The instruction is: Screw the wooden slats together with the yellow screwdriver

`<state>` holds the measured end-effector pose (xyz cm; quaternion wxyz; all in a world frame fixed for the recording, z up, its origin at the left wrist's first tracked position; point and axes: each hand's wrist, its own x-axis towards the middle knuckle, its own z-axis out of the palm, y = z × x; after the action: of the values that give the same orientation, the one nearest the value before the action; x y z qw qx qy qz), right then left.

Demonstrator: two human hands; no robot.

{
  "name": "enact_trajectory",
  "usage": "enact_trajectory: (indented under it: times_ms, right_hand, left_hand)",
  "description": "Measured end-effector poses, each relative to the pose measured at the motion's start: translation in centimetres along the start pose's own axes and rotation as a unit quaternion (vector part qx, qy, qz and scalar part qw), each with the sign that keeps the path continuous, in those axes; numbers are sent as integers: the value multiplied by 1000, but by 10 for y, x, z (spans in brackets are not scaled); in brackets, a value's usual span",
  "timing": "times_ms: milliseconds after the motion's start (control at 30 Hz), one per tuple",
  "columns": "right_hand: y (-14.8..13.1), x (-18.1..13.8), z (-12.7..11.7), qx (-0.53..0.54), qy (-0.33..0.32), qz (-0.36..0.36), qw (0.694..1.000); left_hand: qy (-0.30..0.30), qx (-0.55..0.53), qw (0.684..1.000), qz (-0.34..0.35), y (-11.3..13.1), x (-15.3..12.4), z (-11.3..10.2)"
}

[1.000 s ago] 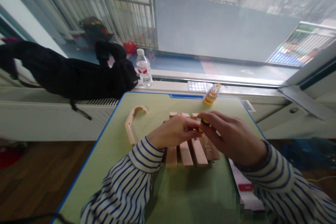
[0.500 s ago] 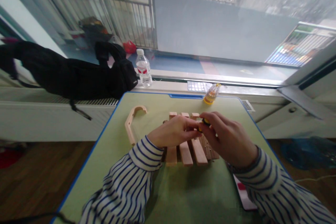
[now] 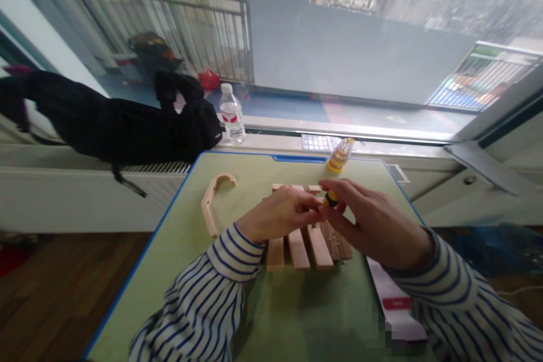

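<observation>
Over several pale wooden slats (image 3: 299,251) on the green table, my two hands meet. My right hand (image 3: 369,218) grips a screwdriver (image 3: 331,198) by its stubby yellow-and-black handle; the shaft is hidden. Close against it, my left hand (image 3: 282,212) is closed, thumb and fingers pinched together, and what they hold is hidden. To the right of the slats, partly under my right hand, lies a darker brown wooden piece (image 3: 338,243) with small screw-like bits on it. A curved wooden piece (image 3: 207,202) with holes lies to the left, apart from my hands.
A clear bottle with a yellow base (image 3: 339,155) stands at the table's back edge. Behind it, the window sill holds a water bottle (image 3: 232,116) and a black bag (image 3: 127,124). A flat white-and-red item (image 3: 394,302) lies beside my right forearm. The table edge (image 3: 139,260) is blue.
My right hand has turned around the screwdriver, its wrist shifting slightly right, so more of the yellow handle shows. My left hand has stayed nearly in place.
</observation>
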<state>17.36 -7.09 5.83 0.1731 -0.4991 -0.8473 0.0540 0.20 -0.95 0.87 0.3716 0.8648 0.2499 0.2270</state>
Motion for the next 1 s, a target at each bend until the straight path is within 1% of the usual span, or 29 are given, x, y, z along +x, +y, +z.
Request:
enact_trajectory:
  times_ms: [133, 267, 600, 867, 1000]
  right_hand:
    - [0, 4, -6, 7, -21, -16, 1000]
    - [1, 7, -3, -7, -23, -14, 1000]
    - [3, -2, 13, -19, 45, 9, 999]
    - [4, -4, 23, -22, 83, 30, 996]
    - [3, -6, 25, -43, 92, 30, 994]
  left_hand:
    - [-9, 9, 1000, 4, -1, -1, -2]
    - [-18, 12, 1000, 4, -4, -1, -3]
    - [-51, -8, 999, 16, -5, -1, -1]
    - [-51, -20, 998, 12, -6, -1, 2]
    - [-46, -8, 999, 12, -5, -1, 2]
